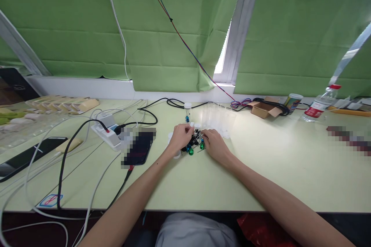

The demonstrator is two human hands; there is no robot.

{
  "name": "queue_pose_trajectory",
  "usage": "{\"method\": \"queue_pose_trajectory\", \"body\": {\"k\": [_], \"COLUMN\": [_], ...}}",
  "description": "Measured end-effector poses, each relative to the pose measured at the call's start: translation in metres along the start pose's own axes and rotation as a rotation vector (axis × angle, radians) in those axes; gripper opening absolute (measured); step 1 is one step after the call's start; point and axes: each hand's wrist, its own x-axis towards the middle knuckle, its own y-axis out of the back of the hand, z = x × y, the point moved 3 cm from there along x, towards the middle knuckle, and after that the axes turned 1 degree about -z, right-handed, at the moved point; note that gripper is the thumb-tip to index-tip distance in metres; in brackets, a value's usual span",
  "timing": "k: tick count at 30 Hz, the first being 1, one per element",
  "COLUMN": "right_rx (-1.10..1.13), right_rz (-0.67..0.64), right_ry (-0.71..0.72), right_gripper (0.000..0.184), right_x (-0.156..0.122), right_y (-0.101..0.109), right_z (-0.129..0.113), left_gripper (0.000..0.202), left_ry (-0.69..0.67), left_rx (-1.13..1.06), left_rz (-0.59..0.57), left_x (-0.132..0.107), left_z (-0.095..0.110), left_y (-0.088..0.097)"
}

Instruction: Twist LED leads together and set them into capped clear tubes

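My left hand (181,137) is closed in a pinch over a small pile of parts, its thumb and fingertips together. Facing it across the pile, my right hand (215,144) has its fingers bent inward and pressed together. What either hand holds is too small to make out. Between and below them lie shiny green balls (191,151), dark blue ones and black pieces, with thin metal pins among them. A clear tube with a white cap (188,105) stands just behind, blue bits inside it. More clear plastic tubes (216,117) are grouped behind my right hand.
Left of my hands lie a dark phone (139,148) and a white power strip (108,136) with tangled cables. A small open cardboard box (262,109), a printed can (293,102) and a bottle with a red cap (321,104) stand at the back right.
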Motion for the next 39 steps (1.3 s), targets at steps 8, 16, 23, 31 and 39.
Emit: {"method": "queue_pose_trajectory", "body": {"k": [8,16,23,31,39], "right_rx": [-0.009,0.008,0.096,0.187,0.303], "right_rz": [0.03,0.051,0.116,0.225,0.35], "right_ry": [-0.007,-0.05,-0.035,0.005,-0.032], "right_gripper": [0.025,0.027,0.025,0.02,0.019], "right_x": [0.0,0.0,0.001,0.003,0.0], "right_y": [0.0,0.001,0.001,0.006,0.015], "right_z": [0.0,0.002,0.003,0.0,-0.005], "left_gripper": [0.035,0.035,0.038,0.034,0.033], "left_ry": [0.083,0.142,0.156,0.09,-0.037], "left_rx": [-0.091,-0.172,-0.228,-0.131,-0.115], "left_rz": [0.006,0.004,-0.047,-0.081,-0.172], "left_x": [0.004,0.005,0.006,0.005,0.0], "left_z": [-0.008,-0.014,-0.017,-0.015,-0.004], "left_y": [0.002,0.0,-0.004,-0.005,-0.008]}}
